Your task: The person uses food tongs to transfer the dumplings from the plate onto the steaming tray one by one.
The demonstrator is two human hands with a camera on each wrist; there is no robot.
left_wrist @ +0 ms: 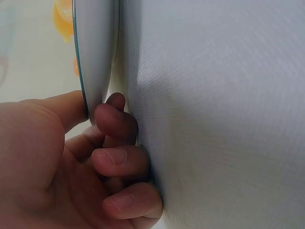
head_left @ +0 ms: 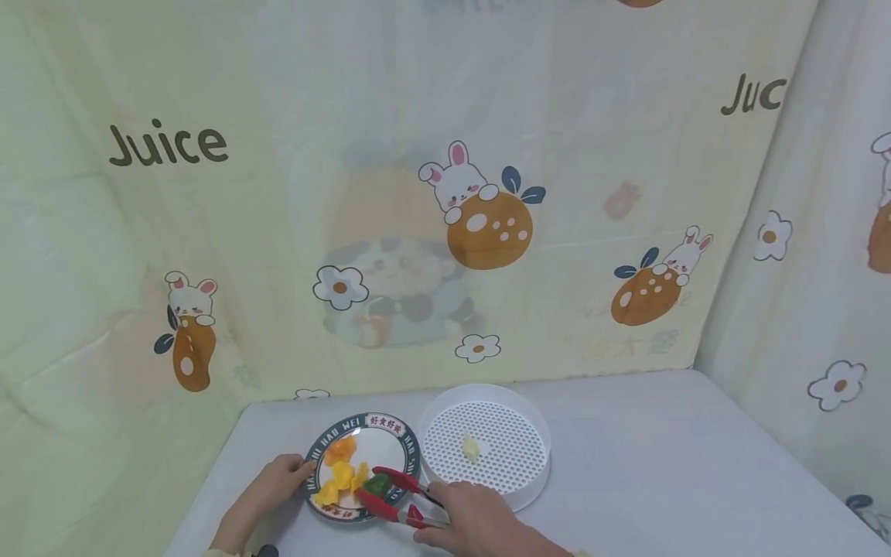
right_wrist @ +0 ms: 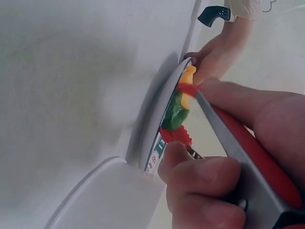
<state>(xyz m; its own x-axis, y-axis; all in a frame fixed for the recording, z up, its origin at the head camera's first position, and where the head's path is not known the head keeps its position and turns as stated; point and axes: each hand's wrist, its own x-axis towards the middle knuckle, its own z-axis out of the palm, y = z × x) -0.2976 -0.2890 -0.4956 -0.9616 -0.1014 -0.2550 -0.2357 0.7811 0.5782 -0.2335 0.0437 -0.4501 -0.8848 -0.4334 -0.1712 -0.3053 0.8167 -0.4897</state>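
A round plate (head_left: 395, 428) with a dark green lettered rim carries an orange piece (head_left: 340, 450), several yellow dumpling-like pieces (head_left: 343, 475) and a green one (head_left: 377, 485). My left hand (head_left: 280, 481) pinches the plate's left edge, thumb above and curled fingers beneath, as the left wrist view shows. In my right hand (head_left: 475, 517) are metal tongs (right_wrist: 224, 131) with red tips, gripped by the handles. The tips straddle the green piece on the plate; whether they squeeze it I cannot tell. Right of the plate, a white steamer basket (head_left: 542, 433) with a perforated bottom contains one pale piece (head_left: 470, 449).
The plate and basket stand close together on a white-covered table (head_left: 640, 464). Behind the table hangs a printed curtain (head_left: 278, 193) with rabbits and flowers, and another curtain side (head_left: 800, 309) runs along the right. The basket's raised wall stands beside the tongs.
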